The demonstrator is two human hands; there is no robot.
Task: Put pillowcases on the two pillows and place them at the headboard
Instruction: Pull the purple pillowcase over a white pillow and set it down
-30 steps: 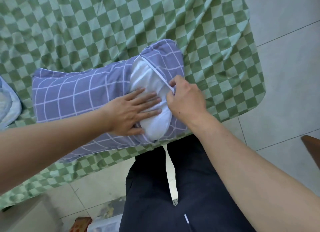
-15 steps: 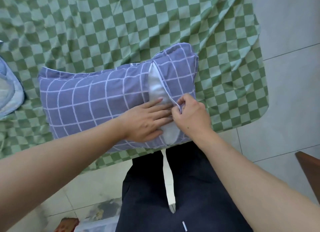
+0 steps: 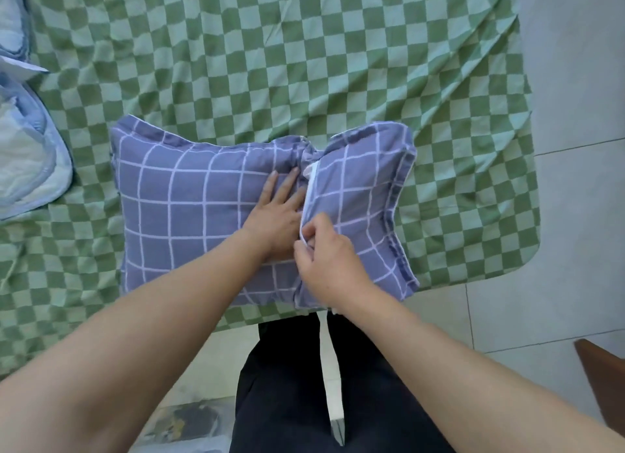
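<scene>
A pillow in a purple pillowcase (image 3: 189,199) with a white grid lies on the green checked bed sheet (image 3: 270,63), near the bed's front edge. My left hand (image 3: 280,212) presses flat on the case beside the opening, fingers straight. My right hand (image 3: 324,256) pinches the white-edged flap (image 3: 309,195) of the case and holds it over the opening. Only a thin white strip shows there; the pillow itself is hidden inside.
A light blue and white quilt or pillow (image 3: 23,155) lies at the bed's left edge. Grey floor tiles (image 3: 575,216) run along the right of the bed. A brown wooden corner (image 3: 605,385) sticks in at the lower right. My dark trousers fill the bottom middle.
The flap has been drawn left over the opening, so the white pillow that showed before is now almost covered. My left hand has slid up along the seam.
</scene>
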